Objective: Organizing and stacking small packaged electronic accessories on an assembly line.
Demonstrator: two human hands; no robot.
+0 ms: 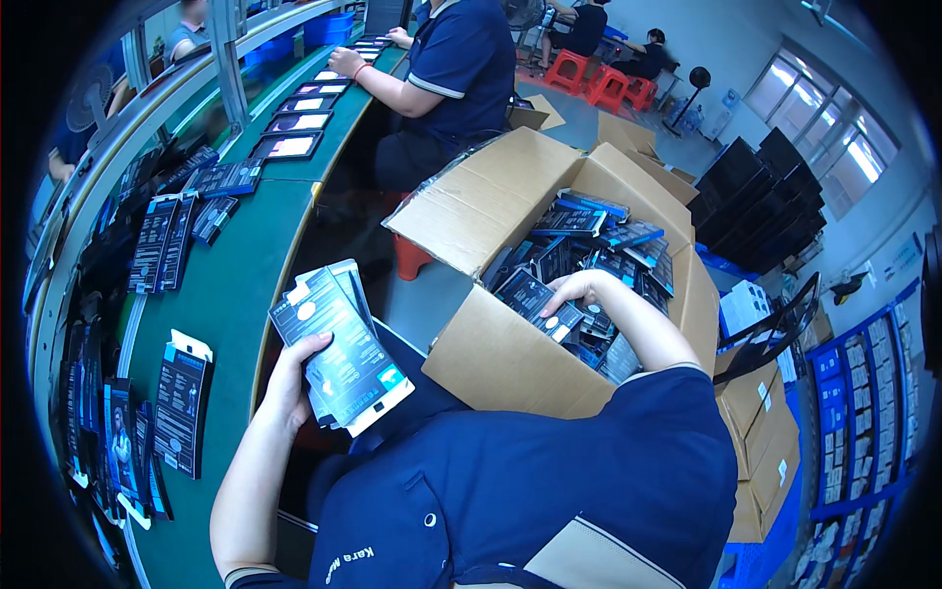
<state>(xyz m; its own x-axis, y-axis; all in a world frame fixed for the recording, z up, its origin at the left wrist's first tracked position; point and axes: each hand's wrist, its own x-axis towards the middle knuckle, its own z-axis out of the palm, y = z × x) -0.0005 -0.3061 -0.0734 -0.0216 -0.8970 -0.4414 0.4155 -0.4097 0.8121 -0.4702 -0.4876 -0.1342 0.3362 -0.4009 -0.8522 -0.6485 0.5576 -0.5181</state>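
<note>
My left hand (291, 381) is closed around a fanned stack of flat dark retail boxes (343, 348), with the thumb on top, over the green bench's edge. Pale end flaps stick out at both ends of the stack. To the right, my right hand (574, 289) reaches into a large open carton (520, 363) full of the same boxes. Its fingers are closed on the edge of one flat box (525, 293) near the carton's left side. Part of these fingers is hidden among the boxes.
More flat boxes (182, 407) lie and stand along the green bench (235, 294) at left. Farther up, a row of black trays (289, 146) runs toward a co-worker (461, 69). Closed cartons (760, 442) and blue shelving (863, 412) stand at right, red stools (608, 88) behind.
</note>
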